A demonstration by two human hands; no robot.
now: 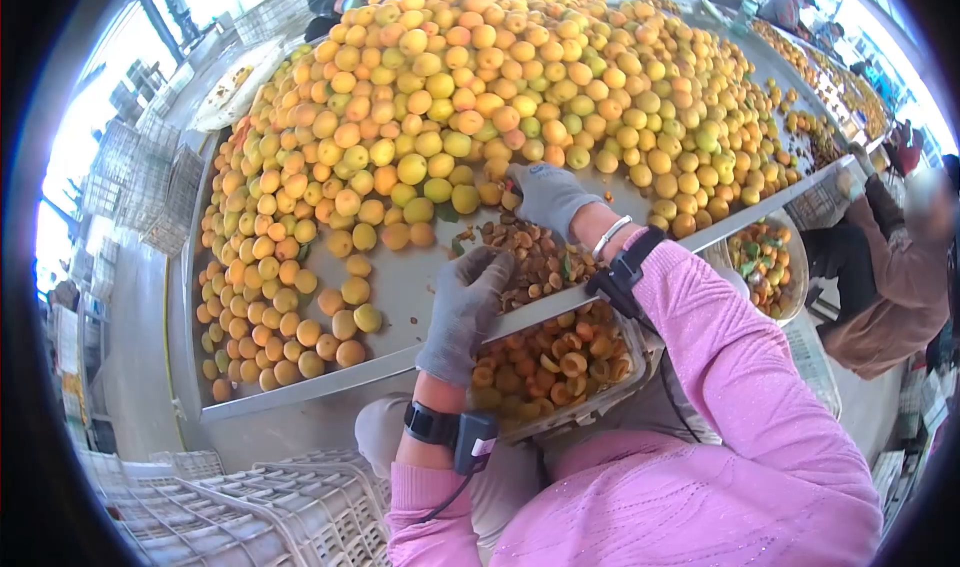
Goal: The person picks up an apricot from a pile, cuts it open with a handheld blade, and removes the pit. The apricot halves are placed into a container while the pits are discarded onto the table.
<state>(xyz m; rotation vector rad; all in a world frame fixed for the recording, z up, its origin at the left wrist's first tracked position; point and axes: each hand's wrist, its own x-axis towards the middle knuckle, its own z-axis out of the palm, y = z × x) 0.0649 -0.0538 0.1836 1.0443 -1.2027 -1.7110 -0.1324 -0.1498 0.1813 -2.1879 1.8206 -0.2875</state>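
Note:
My left hand (465,307), in a grey glove, is closed with its fingertips pressed together at the left of a heap of brown apricot pits (525,252). Whatever it may hold is hidden. My right hand (553,202), also gloved, reaches past the pits to the near edge of the big pile of apricots (470,77). Its fingers are bent against an apricot (497,169) there; a small dark thing shows at the fingertips, too small to name. Below the table edge, a crate (628,372) holds split apricot halves (560,367).
A raised metal rim (330,382) runs along the table's near side. Stacked white plastic crates (270,507) stand at lower left, with more (150,177) farther off. At right, a seated person (890,267) is beside a basket of fruit (765,267).

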